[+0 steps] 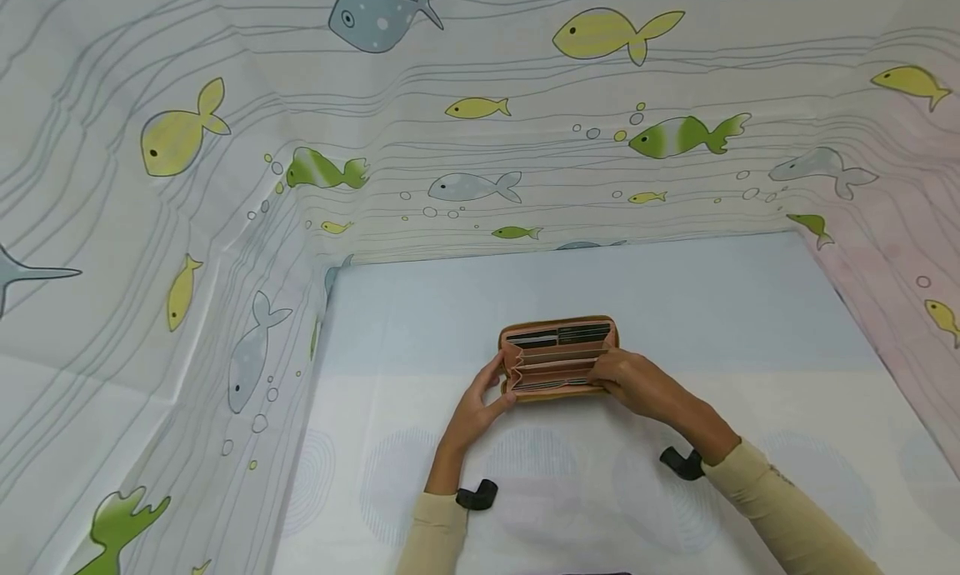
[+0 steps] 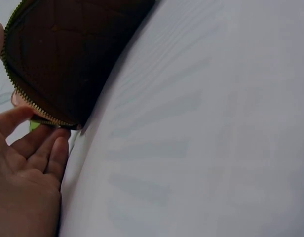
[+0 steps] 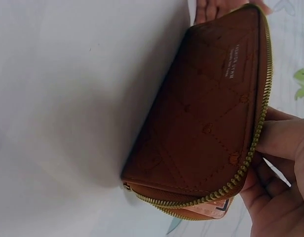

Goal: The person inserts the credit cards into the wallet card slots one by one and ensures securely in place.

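Note:
A brown zip-around wallet (image 1: 558,360) stands unzipped on the table, its opening facing up. In the head view its pink compartments and several cards (image 1: 585,333) in slots show inside. My left hand (image 1: 474,402) holds the wallet's left end, thumb at the near corner and fingers along the side. My right hand (image 1: 637,383) is at the right end, its fingers curled into the opening; their tips are hidden. The right wrist view shows the quilted outer face with small lettering, a brass zipper (image 3: 264,111) along its edge, and the right thumb (image 3: 280,140) reaching behind that edge.
The table cover (image 1: 420,325) is pale with faint round patterns. Fish-printed cloth (image 1: 465,150) walls rise at the back, left and right. A black wrist piece (image 1: 477,495) is on each forearm. A dark edge (image 1: 596,573) shows at the bottom of the head view.

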Motion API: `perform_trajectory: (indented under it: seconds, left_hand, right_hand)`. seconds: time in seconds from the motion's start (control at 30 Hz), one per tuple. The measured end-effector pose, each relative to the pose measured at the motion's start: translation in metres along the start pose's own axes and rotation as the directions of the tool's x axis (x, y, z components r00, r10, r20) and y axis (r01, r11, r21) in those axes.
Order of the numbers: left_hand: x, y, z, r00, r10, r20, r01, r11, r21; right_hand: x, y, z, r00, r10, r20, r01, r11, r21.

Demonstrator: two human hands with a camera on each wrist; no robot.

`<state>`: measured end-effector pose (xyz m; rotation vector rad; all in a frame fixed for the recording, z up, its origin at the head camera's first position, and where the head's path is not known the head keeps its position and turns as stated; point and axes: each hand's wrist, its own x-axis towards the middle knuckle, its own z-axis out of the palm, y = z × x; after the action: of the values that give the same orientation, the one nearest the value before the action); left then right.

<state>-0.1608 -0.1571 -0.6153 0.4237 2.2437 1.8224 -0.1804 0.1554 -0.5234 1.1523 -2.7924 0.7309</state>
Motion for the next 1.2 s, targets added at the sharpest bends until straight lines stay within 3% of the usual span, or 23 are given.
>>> perform_trajectory:
  seconds: [0.1, 0.2, 0.37, 0.53, 0.97, 1.1, 1.2]
  left_hand:
    - [-0.001, 0.000, 0.000, 1.000, 0.008, 0.016, -0.008, 1.000, 0.000]
    - [-0.002, 0.012, -0.002, 0.999, -0.006, 0.053, 0.005, 1.000, 0.016]
    - [-0.003, 0.007, -0.001, 0.998, -0.023, 0.059, 0.022, 0.999, 0.027]
    - [-0.003, -0.001, 0.001, 0.999, 0.007, 0.033, -0.007, 1.000, -0.001]
    - [0.002, -0.003, -0.004, 0.991, 0.114, 0.069, -0.114, 0.993, -0.011]
    - [0.002, 0.000, -0.003, 0.988, 0.130, 0.085, -0.131, 0.991, 0.002]
    - [0.000, 0.013, -0.004, 0.984, 0.145, 0.101, -0.146, 0.989, 0.004]
  right_hand:
    - [-0.002, -0.002, 0.001, 1.000, 0.005, -0.001, -0.005, 1.000, -0.007]
    - [-0.004, -0.003, 0.002, 1.000, 0.005, -0.006, -0.005, 1.000, -0.014]
    - [-0.007, -0.004, 0.005, 0.999, -0.009, -0.038, 0.008, 0.999, -0.032]
    - [-0.010, -0.006, 0.009, 0.996, -0.034, -0.086, 0.029, 0.998, -0.062]
    - [-0.022, -0.004, 0.024, 0.977, -0.123, -0.172, 0.100, 0.986, -0.134]
    - [-0.025, -0.002, 0.029, 0.975, -0.131, -0.179, 0.104, 0.983, -0.153]
    - [-0.027, -0.001, 0.033, 0.970, -0.145, -0.195, 0.112, 0.979, -0.170]
